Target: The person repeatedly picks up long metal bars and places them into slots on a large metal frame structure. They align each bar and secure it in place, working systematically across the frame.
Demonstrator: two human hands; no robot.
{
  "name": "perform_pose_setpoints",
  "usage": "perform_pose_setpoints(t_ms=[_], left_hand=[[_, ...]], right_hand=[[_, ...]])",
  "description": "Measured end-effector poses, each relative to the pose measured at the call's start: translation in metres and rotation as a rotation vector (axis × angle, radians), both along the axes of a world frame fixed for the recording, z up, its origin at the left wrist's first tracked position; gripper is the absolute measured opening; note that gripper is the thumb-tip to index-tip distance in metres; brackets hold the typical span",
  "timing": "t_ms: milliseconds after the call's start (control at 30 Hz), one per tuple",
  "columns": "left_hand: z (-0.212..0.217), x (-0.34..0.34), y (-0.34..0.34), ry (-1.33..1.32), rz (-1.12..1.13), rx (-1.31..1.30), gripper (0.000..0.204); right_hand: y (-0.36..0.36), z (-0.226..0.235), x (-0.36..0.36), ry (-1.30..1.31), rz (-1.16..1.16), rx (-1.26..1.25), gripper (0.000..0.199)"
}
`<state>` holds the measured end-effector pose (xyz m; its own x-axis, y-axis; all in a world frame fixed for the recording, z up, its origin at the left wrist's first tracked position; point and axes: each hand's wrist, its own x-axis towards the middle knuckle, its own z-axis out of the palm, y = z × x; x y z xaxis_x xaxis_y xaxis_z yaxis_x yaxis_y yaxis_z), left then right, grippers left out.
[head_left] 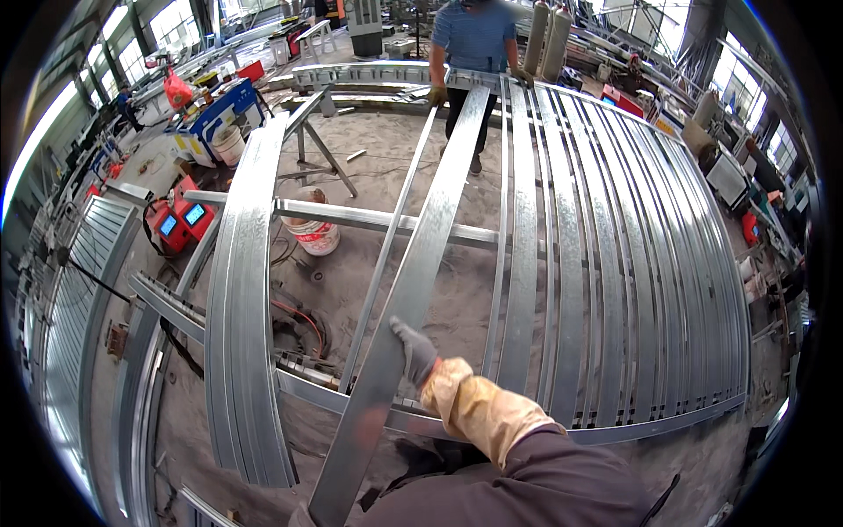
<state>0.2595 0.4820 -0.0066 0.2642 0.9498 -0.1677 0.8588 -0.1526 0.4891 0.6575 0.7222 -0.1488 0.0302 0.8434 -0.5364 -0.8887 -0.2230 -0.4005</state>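
Observation:
A long, flat galvanized metal slat (443,198) slants from the lower edge up to the far crossbar. My right hand (414,351), in a grey glove below a tan sleeve cover, grips the slat's right edge partway along; its fingers are partly hidden. Only a sliver of my left hand (300,516) shows at the lower edge, against the slat's near end, with its fingers out of sight. To the left of this slat runs a thinner metal strip (395,220). On the right, several similar slats (566,263) lie side by side across a metal frame (650,430).
A stack of metal slats (241,290) rests left on supports. A co-worker (474,39) stands at the far side, one gloved hand (437,97) at the thin strip. Beneath the crossbar (369,217) stands a white bucket (314,235). Red machines (183,218) and cables (303,316) are left.

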Motion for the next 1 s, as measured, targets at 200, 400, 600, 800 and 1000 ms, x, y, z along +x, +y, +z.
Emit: perform_pose_setpoints(t_ms=[200,400,600,800,1000], left_hand=[[-0.024,0.064,0.097,-0.444,-0.014,-0.460,0.100],[-0.082,0.139,0.137,-0.447,-0.061,-0.485,0.103],[-0.117,0.205,0.137,-0.451,-0.026,-0.484,0.101],[-0.104,0.267,0.135,-0.448,-0.016,-0.457,0.100],[-0.128,0.286,0.135,-0.479,-0.057,-0.419,0.102]], right_hand=[[0.104,-0.003,0.113,-0.141,-0.145,0.220,0.034],[0.158,-0.026,0.208,-0.337,-0.249,0.081,0.041],[0.173,-0.068,0.287,-0.212,-0.164,0.098,0.029],[0.176,-0.067,0.322,-0.189,-0.117,0.053,0.034],[0.176,-0.071,0.350,-0.337,-0.138,0.024,0.035]])
